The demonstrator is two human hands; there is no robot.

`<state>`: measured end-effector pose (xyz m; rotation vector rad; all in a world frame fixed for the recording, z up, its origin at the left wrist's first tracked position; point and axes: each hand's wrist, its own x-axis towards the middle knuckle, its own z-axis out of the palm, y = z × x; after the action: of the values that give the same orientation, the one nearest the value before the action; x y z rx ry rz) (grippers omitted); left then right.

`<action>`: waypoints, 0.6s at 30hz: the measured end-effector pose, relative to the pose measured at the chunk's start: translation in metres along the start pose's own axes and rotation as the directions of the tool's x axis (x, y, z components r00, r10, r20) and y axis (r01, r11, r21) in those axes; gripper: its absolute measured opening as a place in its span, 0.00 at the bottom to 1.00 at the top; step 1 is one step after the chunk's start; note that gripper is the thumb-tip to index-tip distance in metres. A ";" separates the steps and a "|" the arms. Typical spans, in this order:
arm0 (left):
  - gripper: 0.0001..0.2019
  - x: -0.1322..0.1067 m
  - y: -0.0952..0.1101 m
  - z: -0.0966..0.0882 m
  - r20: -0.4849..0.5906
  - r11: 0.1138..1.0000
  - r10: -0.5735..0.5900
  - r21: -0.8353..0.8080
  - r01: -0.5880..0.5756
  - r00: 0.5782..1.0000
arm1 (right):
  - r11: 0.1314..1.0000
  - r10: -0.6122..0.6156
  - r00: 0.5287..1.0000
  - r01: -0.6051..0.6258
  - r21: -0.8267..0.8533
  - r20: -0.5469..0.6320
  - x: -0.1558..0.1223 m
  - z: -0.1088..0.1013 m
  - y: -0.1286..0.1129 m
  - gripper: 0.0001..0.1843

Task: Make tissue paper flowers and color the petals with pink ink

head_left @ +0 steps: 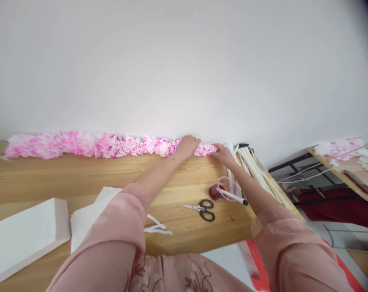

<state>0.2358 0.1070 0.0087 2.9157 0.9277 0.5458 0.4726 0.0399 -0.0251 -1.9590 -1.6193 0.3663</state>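
A long row of fluffy pink-and-white paper flowers (80, 144) runs along the back edge of the table, against the wall. My left hand (188, 146) reaches over the right part of the row, its fingers curled down on a flower and partly hidden. Just to its right, my right hand (224, 155) has its fingertips closed on the edge of the last small paper flower (205, 150). A short stretch of pink-spotted petals shows between the two hands.
Black-handled scissors (203, 209) lie on the table near a cup of dark red liquid (214, 192) with a white pen-like brush (234, 196) across it. Pale sticks (259, 172) lie right; white paper stacks (25, 239) lie left. Another table (348, 170) stands far right.
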 end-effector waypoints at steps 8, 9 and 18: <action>0.14 0.003 0.010 0.007 0.003 0.999 -0.045 0.000 0.045 0.999 | 0.999 0.022 0.999 -0.022 -0.030 -0.027 -0.007 -0.005 0.005 0.27; 0.14 0.003 0.009 0.007 0.002 0.999 -0.036 -0.002 0.036 0.999 | 0.999 0.021 1.000 -0.021 -0.028 -0.016 -0.007 -0.006 0.006 0.27; 0.23 -0.006 0.007 -0.028 0.041 0.998 0.028 -0.049 -0.026 0.999 | 0.999 -0.017 1.000 0.018 -0.042 0.011 -0.002 -0.004 0.012 0.33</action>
<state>0.2254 0.0955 0.0337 2.8891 0.8590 0.4998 0.4838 0.0359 -0.0296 -1.9759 -1.6627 0.3382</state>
